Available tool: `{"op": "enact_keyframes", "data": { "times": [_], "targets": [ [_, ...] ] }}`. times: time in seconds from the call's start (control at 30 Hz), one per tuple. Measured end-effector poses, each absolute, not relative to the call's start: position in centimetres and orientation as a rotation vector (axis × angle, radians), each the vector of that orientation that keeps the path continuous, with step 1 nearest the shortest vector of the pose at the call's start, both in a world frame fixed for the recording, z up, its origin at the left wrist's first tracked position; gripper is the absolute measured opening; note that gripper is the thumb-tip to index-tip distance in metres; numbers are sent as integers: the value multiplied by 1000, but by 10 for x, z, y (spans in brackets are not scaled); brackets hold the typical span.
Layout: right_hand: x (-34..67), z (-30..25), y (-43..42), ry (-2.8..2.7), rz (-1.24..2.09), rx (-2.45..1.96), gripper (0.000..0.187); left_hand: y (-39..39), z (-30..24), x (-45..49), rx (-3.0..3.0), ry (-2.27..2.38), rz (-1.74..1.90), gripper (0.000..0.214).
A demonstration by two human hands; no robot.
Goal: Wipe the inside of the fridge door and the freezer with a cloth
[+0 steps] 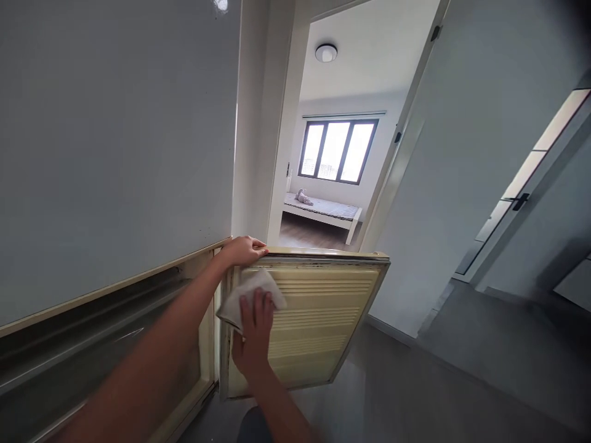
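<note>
A cream, ribbed refrigerator door (pixel 323 320) stands swung open in front of me, its inner side facing me. My left hand (pixel 242 250) is closed over the door's top edge near the hinge side. My right hand (pixel 253 335) lies flat against the door's inner panel, fingers stretched up, pressing a white cloth (pixel 247 294) onto it. The cloth is bunched and partly under my fingers.
The fridge's grey upper door (pixel 115 135) fills the left. Its open lower compartment (pixel 92 344) shows below. Ahead, a doorway (pixel 332 154) leads to a bedroom with a bed and a window. A grey wall (pixel 462 154) and another door with a black handle (pixel 519 202) are on the right.
</note>
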State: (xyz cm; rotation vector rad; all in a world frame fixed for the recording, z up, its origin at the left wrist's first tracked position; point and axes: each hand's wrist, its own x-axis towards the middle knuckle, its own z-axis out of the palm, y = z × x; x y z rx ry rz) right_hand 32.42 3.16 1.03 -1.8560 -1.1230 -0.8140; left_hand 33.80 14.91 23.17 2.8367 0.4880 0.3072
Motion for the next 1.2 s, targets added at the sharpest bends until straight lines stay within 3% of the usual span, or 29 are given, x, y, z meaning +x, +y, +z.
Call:
{"op": "enact_keyframes", "data": {
  "times": [0.13, 0.3, 0.57, 0.87, 1.03, 1.2],
  "targets": [
    [342, 24, 62, -1310, -767, -2125, 68, 150, 233, 339, 2828, 475, 289, 61],
    [377, 14, 38, -1309, -826, -2159, 69, 150, 234, 335, 2824, 451, 305, 61],
    [466, 2, -43, -825, -1077, -2011, 58, 149, 234, 333, 2824, 437, 305, 62],
    [561, 22, -125, -101, -856, -1641, 75, 149, 233, 333, 2820, 430, 313, 64],
    [525, 27, -86, -135, -895, -1701, 77, 149, 232, 335, 2821, 447, 304, 64],
    [447, 6, -2, -505, -967, -1899, 69, 146, 234, 334, 2833, 469, 299, 63]
  ]
}}
